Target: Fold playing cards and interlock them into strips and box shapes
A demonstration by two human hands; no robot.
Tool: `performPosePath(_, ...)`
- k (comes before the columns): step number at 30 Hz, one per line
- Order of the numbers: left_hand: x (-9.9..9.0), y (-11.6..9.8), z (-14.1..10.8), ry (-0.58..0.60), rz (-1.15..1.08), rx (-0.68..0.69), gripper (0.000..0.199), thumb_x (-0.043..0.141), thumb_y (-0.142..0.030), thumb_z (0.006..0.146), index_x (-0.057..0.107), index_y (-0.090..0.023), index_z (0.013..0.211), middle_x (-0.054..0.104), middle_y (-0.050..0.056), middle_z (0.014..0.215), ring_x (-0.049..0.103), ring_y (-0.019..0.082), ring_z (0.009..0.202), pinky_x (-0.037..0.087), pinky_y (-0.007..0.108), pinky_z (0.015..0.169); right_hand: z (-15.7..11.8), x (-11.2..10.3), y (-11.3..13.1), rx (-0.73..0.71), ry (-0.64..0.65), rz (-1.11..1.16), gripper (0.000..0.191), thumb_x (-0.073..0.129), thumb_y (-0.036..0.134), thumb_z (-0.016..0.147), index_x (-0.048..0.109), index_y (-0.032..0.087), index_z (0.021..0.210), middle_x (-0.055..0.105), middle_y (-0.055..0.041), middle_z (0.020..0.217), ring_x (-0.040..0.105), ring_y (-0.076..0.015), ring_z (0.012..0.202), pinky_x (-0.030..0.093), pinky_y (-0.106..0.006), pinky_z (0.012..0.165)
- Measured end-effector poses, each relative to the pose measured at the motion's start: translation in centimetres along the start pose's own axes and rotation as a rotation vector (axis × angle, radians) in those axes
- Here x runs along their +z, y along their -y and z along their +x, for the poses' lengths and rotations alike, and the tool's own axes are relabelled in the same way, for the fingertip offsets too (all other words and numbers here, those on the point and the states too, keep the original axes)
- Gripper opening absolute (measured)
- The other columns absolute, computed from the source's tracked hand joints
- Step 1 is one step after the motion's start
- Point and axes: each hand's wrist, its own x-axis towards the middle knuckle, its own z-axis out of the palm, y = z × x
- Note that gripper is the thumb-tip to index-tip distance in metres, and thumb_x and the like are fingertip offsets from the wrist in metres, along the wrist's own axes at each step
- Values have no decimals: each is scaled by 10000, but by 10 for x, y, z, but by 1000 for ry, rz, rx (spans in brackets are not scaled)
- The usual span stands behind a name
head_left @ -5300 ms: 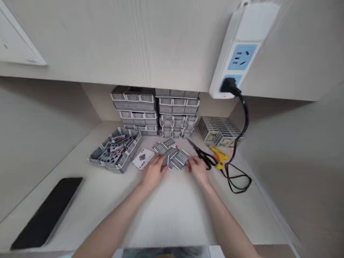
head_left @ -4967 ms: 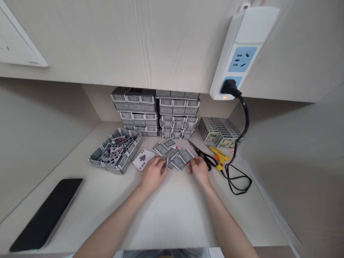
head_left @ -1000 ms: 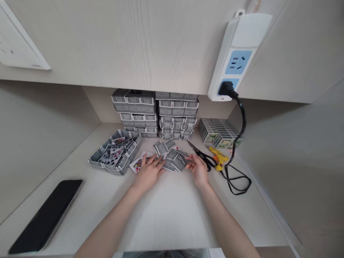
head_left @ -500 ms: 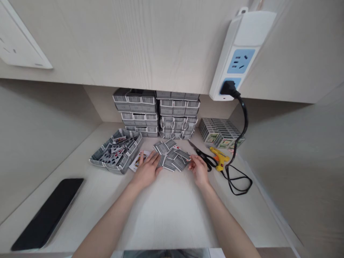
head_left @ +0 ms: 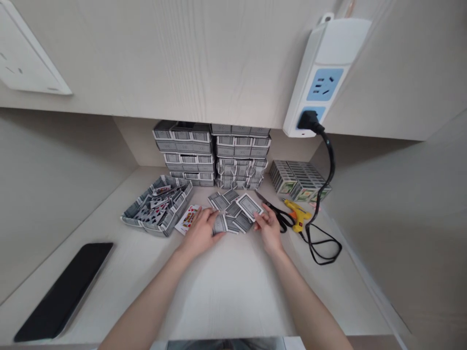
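Right hand (head_left: 270, 228): thumb and fingers pinch the near right corner of a card (head_left: 249, 206), back up, above the pile (head_left: 220, 201).
Left hand (head_left: 200, 231): palm down, fingers loosely bent over a face card (head_left: 187, 219); grip unclear.
Tray (head_left: 175, 216): cards inside, toward desk's (head_left: 226, 287) left edge.
Scissors (head_left: 279, 213): beside right hand.
Phone (head_left: 65, 291): front left corner.
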Motion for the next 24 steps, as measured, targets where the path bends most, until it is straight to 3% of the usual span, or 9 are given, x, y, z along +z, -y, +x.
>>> performPosePath(4, -2, -4, 2, -72, -166, -143, 489, 631, -319, 677, 486, -186, 1126, 431, 85, 1119, 500, 233, 1044, 416, 372, 909, 1, 0, -1, 39, 28, -29, 380, 709, 393, 592, 547, 174, 857, 541, 56, 575, 425, -63, 381, 339, -209, 395)
performPosePath(7, -2, -7, 4, -123, -301, -279, 508, 662, -329, 650, 456, -183, 1091, 510, 70, 1047, 547, 234, 977, 457, 378, 828, 0, 1, -1, 49, 51, -33, 372, 724, 406, 571, 524, 183, 792, 564, 47, 613, 436, -62, 381, 350, -210, 394)
performPosePath(10, -1, -10, 7, -90, -547, -452, 558, 695, -350, 620, 408, -180, 1068, 588, 18, 821, 612, 182, 674, 500, 307, 587, -2, 2, -1, 82, 122, -32, 350, 724, 418, 571, 506, 190, 723, 532, 62, 564, 440, -69, 371, 352, -208, 381)
performPosePath(13, 0, -13, 9, -29, -887, -566, 523, 685, -355, 642, 378, -187, 1031, 586, -24, 713, 532, 106, 396, 429, 231, 373, -6, 5, 0, 126, 224, -50, 317, 694, 444, 606, 518, 185, 662, 531, 53, 535, 451, -81, 369, 369, -217, 374)
performPosePath(17, 2, -14, 11, -75, -1185, -612, 448, 673, -345, 663, 356, -200, 944, 614, 1, 815, 603, 133, 440, 513, 284, 426, -11, 8, 4, 203, 318, -43, 337, 668, 495, 615, 531, 193, 678, 549, 48, 491, 472, -105, 338, 392, -235, 357)
performPosePath(24, 2, -14, 11, -53, -1266, -645, 419, 640, -384, 695, 378, -187, 957, 628, 52, 913, 639, 155, 498, 554, 336, 499, -10, 7, 7, 116, 295, -115, 368, 652, 497, 629, 578, 191, 820, 560, 52, 475, 476, -103, 311, 371, -218, 338)
